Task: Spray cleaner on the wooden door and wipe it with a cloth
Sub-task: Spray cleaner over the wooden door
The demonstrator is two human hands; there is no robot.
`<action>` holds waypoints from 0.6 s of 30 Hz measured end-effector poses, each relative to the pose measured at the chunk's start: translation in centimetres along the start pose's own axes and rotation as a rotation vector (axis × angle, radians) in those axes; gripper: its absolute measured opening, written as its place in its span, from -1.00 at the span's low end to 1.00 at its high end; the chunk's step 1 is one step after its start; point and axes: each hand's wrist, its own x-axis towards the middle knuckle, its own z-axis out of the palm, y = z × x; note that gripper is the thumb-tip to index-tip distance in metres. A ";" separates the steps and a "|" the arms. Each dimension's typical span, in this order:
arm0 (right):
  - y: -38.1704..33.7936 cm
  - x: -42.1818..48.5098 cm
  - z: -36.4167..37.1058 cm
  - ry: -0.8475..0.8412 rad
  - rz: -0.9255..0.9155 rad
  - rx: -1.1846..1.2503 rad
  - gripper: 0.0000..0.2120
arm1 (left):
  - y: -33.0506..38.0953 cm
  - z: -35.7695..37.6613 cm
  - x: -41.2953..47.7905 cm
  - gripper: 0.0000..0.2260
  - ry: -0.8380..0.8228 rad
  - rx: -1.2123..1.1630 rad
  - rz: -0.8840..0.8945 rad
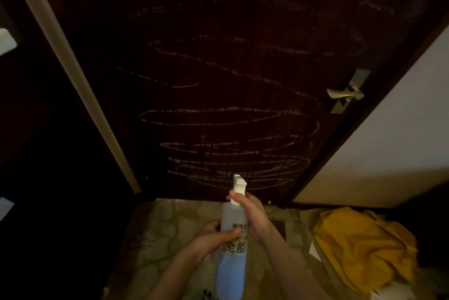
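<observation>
Standing nearly upright in front of the wooden door [218, 56], the spray bottle [232, 273] is held low in the view, its white nozzle [238, 184] pointing at the door's lower part, close above the bottom edge. The left hand [211, 237] grasps the bottle's middle, thumb laid across the label. The right hand [254, 217] wraps the neck, one finger curled over the spray head. Pale looping scribbles [226, 117] cover the dark panel from the bottom edge upward. A metal door handle [345, 94] sits near the door's right edge, beside a white wall [388, 141]. A pale strip [73, 63] runs down the left edge. On the patterned floor [158, 239], a crumpled yellow cloth [362, 248] lies right of the right forearm, apart from it.
</observation>
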 end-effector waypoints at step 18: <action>-0.5 -1.4 -3.9 0.108 -0.074 0.015 -0.52 | -0.2 2.9 2.5 -0.56 -0.110 0.051 -0.061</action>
